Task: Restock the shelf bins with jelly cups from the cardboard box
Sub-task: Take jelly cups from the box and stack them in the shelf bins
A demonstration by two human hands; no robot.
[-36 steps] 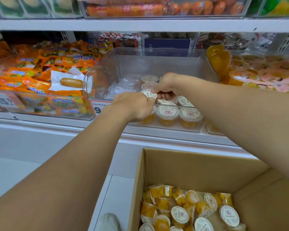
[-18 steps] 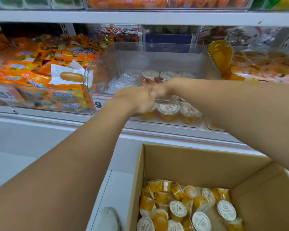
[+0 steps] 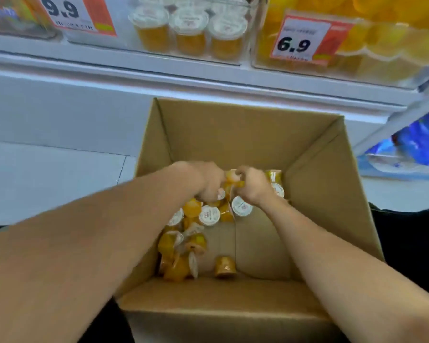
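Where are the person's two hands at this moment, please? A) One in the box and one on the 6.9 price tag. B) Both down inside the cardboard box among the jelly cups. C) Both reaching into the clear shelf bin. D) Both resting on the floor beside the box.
B: the left hand and right hand are both down inside the cardboard box, their fingers curled around jelly cups from the pile.
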